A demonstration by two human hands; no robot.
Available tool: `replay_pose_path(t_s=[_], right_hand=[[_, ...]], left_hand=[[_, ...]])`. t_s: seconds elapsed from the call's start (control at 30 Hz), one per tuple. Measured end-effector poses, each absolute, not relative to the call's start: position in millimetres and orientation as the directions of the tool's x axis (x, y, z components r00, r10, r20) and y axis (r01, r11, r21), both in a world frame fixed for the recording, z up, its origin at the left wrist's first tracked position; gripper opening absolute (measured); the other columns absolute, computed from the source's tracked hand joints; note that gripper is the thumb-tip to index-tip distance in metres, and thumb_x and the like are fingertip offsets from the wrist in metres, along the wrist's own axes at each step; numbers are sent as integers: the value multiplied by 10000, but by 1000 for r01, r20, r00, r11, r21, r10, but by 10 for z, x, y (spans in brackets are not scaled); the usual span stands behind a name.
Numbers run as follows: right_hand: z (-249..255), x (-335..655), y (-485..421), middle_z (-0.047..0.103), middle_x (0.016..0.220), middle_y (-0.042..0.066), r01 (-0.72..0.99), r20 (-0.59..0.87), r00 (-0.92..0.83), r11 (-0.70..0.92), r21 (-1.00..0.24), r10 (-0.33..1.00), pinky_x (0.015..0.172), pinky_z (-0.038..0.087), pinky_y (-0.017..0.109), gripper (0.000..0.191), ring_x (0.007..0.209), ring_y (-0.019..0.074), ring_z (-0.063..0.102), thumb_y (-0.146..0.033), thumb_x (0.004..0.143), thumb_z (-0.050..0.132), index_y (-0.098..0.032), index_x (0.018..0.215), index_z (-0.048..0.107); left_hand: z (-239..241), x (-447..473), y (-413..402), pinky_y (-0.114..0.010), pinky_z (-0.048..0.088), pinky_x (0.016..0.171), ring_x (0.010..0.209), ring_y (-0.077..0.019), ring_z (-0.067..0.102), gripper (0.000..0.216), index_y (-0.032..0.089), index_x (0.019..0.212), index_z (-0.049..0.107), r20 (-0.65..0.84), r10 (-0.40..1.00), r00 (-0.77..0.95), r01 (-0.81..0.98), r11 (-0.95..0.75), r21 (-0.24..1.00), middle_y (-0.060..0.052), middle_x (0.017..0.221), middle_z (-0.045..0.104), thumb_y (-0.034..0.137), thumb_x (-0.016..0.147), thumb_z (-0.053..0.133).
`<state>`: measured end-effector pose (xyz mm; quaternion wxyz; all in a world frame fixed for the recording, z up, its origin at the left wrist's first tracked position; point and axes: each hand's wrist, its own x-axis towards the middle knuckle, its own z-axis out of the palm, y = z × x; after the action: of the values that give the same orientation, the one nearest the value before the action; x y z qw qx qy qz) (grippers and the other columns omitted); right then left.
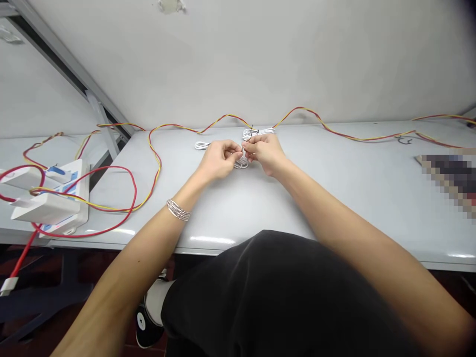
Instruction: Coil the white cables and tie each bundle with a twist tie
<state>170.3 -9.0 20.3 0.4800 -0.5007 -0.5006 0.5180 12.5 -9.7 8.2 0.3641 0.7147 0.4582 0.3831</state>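
Fingers pinched, my left hand point(220, 159) and my right hand point(266, 152) meet at a thin black twist tie point(242, 149), one on each side of it. Partly hidden below the fingertips is a coiled white cable point(241, 163) on the table. Just behind my right hand lies another white cable bundle point(260, 132), with a black tie around it whose end sticks up. To the left of my left hand rests a smaller white cable coil point(202, 146).
Red and yellow twisted wires point(171, 126) run along the wall at the table's back. At left, a white power strip point(80, 198) holds plugged-in adapters, with a red cable point(134, 188) looping over the table. Black ties point(404, 141) and a pixelated object point(451, 173) lie at right.
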Motion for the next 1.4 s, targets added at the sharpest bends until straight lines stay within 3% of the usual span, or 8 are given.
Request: replay_pose_path(t_s=[0.33,0.53,0.63,1.0,1.2,1.4], right_hand=[[189,1744,-78,553,576,-2,-247,-60,-54,-71,-966,997,535,464,237,346,554,100,533,-62,832,689,-167,529,560],[160,1799,-46,581,604,3,-238,1,-90,-21,-971,996,585,487,251,328,592,106,533,-171,793,817,-178,572,574],[160,1816,-38,586,631,-7,-240,48,-86,26,-971,995,611,480,245,327,620,101,536,-199,808,825,-182,595,578],[154,1841,-65,597,657,-9,-278,131,-247,60,-959,960,665,496,287,383,643,127,593,-370,799,884,-190,622,596],[142,1831,-57,582,649,-15,-267,143,-218,82,-960,965,629,477,265,390,623,109,556,-356,781,889,-188,619,576],[103,1810,-37,576,624,-22,-157,170,-72,157,-975,983,587,462,249,378,564,88,497,-354,774,877,-188,626,571]], left_hand=[[112,152,-111,-255,483,637,658,-112,621,90,137,774,686,182,944,274,221,-246,944,-42,767,707,58,817,696],[129,122,-135,-269,459,602,610,-112,593,154,136,832,718,98,947,306,107,-137,985,-50,759,708,203,777,845],[150,103,-145,-260,424,565,590,-95,556,164,121,837,736,46,948,316,35,-60,998,-69,793,703,263,824,819],[202,90,-164,-263,399,558,617,-99,532,226,120,777,727,-48,910,412,-98,96,991,-70,802,666,289,739,872],[188,93,-168,-271,420,574,613,-112,553,251,139,798,717,9,914,406,-13,-4,1000,-56,767,677,309,721,884],[104,157,-171,-278,471,650,656,-125,605,138,158,785,726,296,928,225,239,-347,907,-51,795,728,257,763,820]])
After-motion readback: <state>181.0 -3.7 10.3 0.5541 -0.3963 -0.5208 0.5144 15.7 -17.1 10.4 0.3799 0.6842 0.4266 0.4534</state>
